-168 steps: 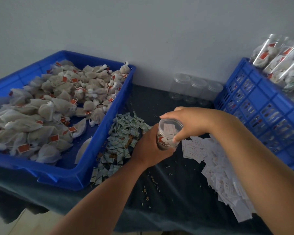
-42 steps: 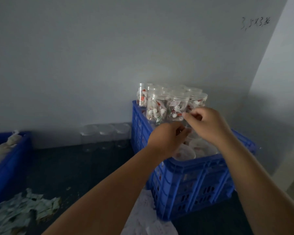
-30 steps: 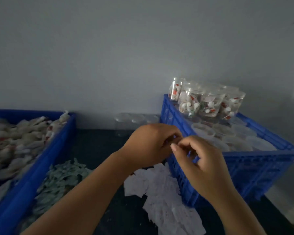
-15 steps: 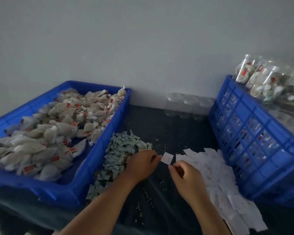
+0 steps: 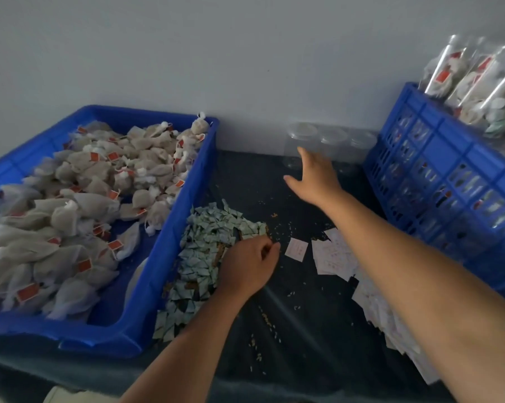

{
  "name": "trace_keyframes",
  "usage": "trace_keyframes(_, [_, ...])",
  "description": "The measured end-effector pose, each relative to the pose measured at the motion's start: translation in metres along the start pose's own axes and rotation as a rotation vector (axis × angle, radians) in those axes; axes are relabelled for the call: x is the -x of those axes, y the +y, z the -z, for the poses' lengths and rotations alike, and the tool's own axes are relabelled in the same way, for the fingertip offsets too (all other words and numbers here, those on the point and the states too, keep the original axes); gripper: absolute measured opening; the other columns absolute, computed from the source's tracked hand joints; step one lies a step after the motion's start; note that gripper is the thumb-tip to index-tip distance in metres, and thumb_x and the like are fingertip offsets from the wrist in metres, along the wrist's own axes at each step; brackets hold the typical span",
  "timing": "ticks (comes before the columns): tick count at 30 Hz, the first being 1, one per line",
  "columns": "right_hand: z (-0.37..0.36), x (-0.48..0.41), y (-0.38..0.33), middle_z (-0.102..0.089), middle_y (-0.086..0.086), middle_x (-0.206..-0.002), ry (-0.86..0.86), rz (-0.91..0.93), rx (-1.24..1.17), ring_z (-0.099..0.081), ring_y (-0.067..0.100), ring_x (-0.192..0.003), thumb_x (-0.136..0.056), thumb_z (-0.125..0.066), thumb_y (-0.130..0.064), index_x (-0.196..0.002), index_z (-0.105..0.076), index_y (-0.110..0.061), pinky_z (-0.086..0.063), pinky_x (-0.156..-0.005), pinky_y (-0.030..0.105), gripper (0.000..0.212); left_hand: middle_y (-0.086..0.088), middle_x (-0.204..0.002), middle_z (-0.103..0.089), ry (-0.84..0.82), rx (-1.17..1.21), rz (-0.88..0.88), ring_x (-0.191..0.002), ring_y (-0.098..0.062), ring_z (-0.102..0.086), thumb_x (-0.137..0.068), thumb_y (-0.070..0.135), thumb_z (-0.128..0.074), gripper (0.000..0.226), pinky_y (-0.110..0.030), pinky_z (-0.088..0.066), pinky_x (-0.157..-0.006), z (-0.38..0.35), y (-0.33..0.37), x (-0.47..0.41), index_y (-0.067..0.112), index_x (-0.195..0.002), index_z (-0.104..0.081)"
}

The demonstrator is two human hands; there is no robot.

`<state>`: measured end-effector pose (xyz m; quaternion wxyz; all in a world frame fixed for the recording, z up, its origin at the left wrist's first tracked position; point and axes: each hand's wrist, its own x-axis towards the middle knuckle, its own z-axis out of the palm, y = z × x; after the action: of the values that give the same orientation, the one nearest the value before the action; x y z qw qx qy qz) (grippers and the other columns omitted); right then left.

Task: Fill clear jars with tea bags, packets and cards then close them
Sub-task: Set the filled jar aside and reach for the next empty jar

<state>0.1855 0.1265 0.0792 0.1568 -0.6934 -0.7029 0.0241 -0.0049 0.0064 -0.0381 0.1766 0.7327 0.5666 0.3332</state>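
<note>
Our right grip (image 5: 315, 175) is stretched out over the dark worktop (image 5: 292, 321), fingers straight and spread, with nothing in it. Its fingertips (image 5: 300, 151) overlap the leftmost of the empty clear jars (image 5: 303, 138), which stand in a row against the wall. We cannot tell whether they touch it.

Our left grip (image 5: 248, 266) lies nearer to us on the right edge of the green packets (image 5: 210, 237), fingers curled under. We cannot tell if it has hold of anything. Just beside its fingertips, but apart from them, lies a single white card (image 5: 296, 249), and beyond that is the heap of cards (image 5: 335, 253), partly under our right forearm.

At the left, the tea bags (image 5: 85, 199) fill a blue tray (image 5: 170, 242). At the right, filled jars (image 5: 478, 80) rise above a blue crate (image 5: 437, 170).
</note>
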Motion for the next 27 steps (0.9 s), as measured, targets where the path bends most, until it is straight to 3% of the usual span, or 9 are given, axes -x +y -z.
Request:
trace_keyframes(5, [-0.002, -0.076, 0.017, -0.002, 0.013, -0.18, -0.083, 0.006, 0.266, -0.007, 0.043, -0.164, -0.101, -0.057, -0.067, -0.173, -0.003, -0.018, -0.013, -0.133, 0.058, 0.102, 0.015, -0.059, -0.056, 0.02, 0.044, 0.008, -0.059, -0.004, -0.058, -0.097, 0.058, -0.054, 0.038, -0.017, -0.029, -0.049, -0.001, -0.002, 0.001, 0.033, -0.068, -0.055])
trace_keyframes(8, [-0.01, -0.104, 0.02, -0.008, 0.013, -0.18, -0.034, 0.023, 0.27, -0.002, 0.044, -0.165, -0.099, -0.059, -0.068, -0.17, -0.019, -0.018, -0.006, -0.131, 0.059, 0.096, 0.013, -0.056, -0.055, 0.029, 0.095, 0.031, -0.058, -0.006, -0.058, -0.094, 0.059, -0.057, 0.041, -0.019, -0.029, -0.048, 0.0, 0.0, 0.002, 0.031, -0.064, -0.052])
trace_keyframes(11, [-0.017, -0.118, 0.014, -0.034, 0.03, -0.166, 0.084, 0.048, 0.241, -0.022, 0.051, -0.158, -0.099, -0.066, -0.058, -0.15, -0.044, -0.008, -0.011, -0.129, 0.058, 0.074, 0.012, -0.056, -0.055, 0.029, 0.117, 0.037, -0.056, -0.008, -0.058, -0.094, 0.058, -0.06, 0.042, -0.021, -0.032, -0.048, 0.0, 0.002, 0.003, 0.03, -0.064, -0.052])
trace_keyframes(13, [-0.018, -0.122, 0.009, -0.056, 0.033, -0.142, 0.138, 0.083, 0.25, -0.048, 0.051, -0.139, -0.099, -0.071, -0.048, -0.137, -0.05, -0.002, -0.02, -0.128, 0.06, 0.063, 0.012, -0.057, -0.054, 0.033, 0.119, 0.043, -0.057, -0.009, -0.057, -0.094, 0.058, -0.061, 0.043, -0.021, -0.033, -0.048, 0.0, 0.002, 0.003, 0.029, -0.063, -0.052])
trace_keyframes(15, [-0.017, -0.123, 0.006, -0.063, 0.03, -0.126, 0.199, 0.121, 0.246, -0.059, 0.047, -0.121, -0.097, -0.076, -0.038, -0.128, -0.056, 0.001, -0.024, -0.126, 0.059, 0.054, 0.012, -0.057, -0.054, 0.037, 0.117, 0.048, -0.059, -0.009, -0.057, -0.093, 0.059, -0.061, 0.043, -0.021, -0.032, -0.048, 0.001, 0.002, 0.003, 0.029, -0.063, -0.051])
trace_keyframes(17, [-0.014, -0.122, 0.008, -0.06, 0.028, -0.127, 0.221, 0.13, 0.215, -0.059, 0.047, -0.116, -0.095, -0.079, -0.032, -0.125, -0.059, 0.0, -0.029, -0.123, 0.057, 0.048, 0.012, -0.058, -0.055, 0.044, 0.117, 0.046, -0.059, -0.01, -0.057, -0.093, 0.058, -0.061, 0.043, -0.02, -0.032, -0.048, 0.0, 0.002, 0.004, 0.028, -0.063, -0.051])
trace_keyframes(20, [-0.008, -0.12, 0.01, -0.051, 0.027, -0.135, 0.187, 0.092, 0.134, -0.052, 0.05, -0.123, -0.093, -0.081, -0.031, -0.135, -0.055, -0.001, -0.047, -0.104, 0.054, 0.058, 0.011, -0.057, -0.054, 0.045, 0.116, 0.038, -0.058, -0.01, -0.056, -0.093, 0.057, -0.062, 0.043, -0.023, -0.035, -0.048, -0.001, 0.001, 0.004, 0.027, -0.063, -0.051])
trace_keyframes(23, [-0.004, -0.117, 0.013, -0.045, 0.024, -0.139, 0.147, 0.057, 0.146, -0.043, 0.047, -0.129, -0.092, -0.079, -0.043, -0.136, -0.058, -0.001, -0.048, -0.101, 0.051, 0.064, 0.011, -0.057, -0.053, 0.041, 0.119, 0.03, -0.056, -0.009, -0.055, -0.093, 0.057, -0.062, 0.043, -0.024, -0.034, -0.048, 0.0, 0.002, 0.003, 0.028, -0.063, -0.05])
trace_keyframes(27, [-0.001, -0.103, 0.008, -0.049, 0.025, -0.139, 0.052, 0.086, 0.128, -0.052, 0.048, -0.125, -0.093, -0.078, -0.04, -0.146, -0.048, -0.013, -0.05, -0.098, 0.051, 0.067, 0.011, -0.058, -0.054, 0.031, 0.109, 0.025, -0.056, -0.01, -0.055, -0.092, 0.059, -0.06, 0.044, -0.026, -0.036, -0.049, 0.001, 0.002, 0.003, 0.029, -0.062, -0.048])
